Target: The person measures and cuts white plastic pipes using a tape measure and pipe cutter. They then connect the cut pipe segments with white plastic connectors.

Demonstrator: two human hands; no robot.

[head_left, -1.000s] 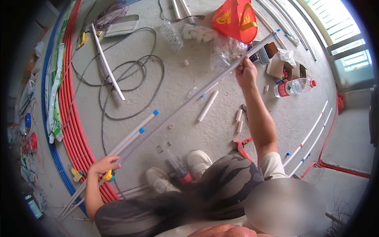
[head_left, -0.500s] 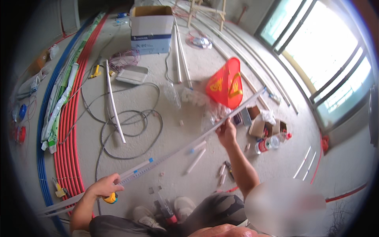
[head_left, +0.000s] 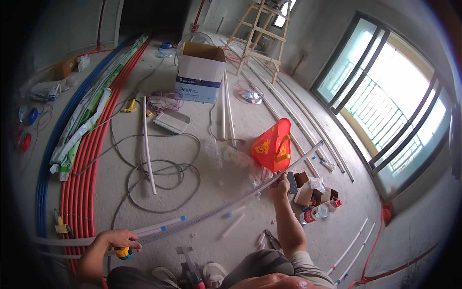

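Grey pipe (head_left: 216, 210) gripped by both closed hands, left (head_left: 118, 239), right (head_left: 279, 181).

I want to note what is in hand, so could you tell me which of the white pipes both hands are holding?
The long pipe stretched between the left hand and the right hand, held off the floor; the other white pipes lie loose on the concrete.

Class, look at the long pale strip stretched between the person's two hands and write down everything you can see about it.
The long strip is thin, flat and pale grey-white, with fine marks along it like a measuring tape. It runs from the left hand, which also grips a small yellow object, up and right through the right hand, ending free near the red cone. It hangs taut above the concrete floor, over short white pipe pieces. Its bend may come from the lens.
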